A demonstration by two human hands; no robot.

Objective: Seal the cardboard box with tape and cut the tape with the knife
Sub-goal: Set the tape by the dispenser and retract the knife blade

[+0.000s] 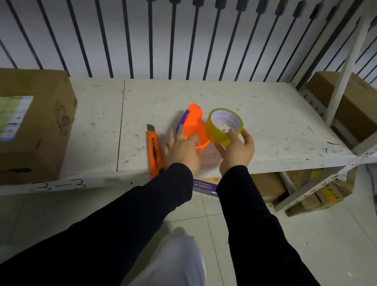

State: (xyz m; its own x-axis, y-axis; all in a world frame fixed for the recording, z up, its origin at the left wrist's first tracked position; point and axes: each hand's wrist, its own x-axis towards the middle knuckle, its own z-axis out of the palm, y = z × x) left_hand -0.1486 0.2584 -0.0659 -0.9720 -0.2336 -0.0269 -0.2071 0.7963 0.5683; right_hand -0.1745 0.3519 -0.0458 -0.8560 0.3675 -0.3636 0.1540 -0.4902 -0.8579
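Note:
A yellow roll of tape [221, 129] is held just above the white shelf, pinched by my right hand [236, 151] with the thumb inside its core. My left hand [185, 151] rests with straight fingers on an orange tape dispenser [193, 123] with a blue part, lying on the shelf. An orange utility knife [154, 152] lies on the shelf just left of my left hand, blade end pointing away. A closed cardboard box [16, 125] with a printed label on top stands at the shelf's left end, well apart from both hands.
The white shelf board [272, 121] is scuffed; its front edge reads "3-3". A metal shelf post [351, 60] and another cardboard box [351, 104] stand at right. More boxes [271, 188] sit under the shelf on the tiled floor. A barred wall lies behind.

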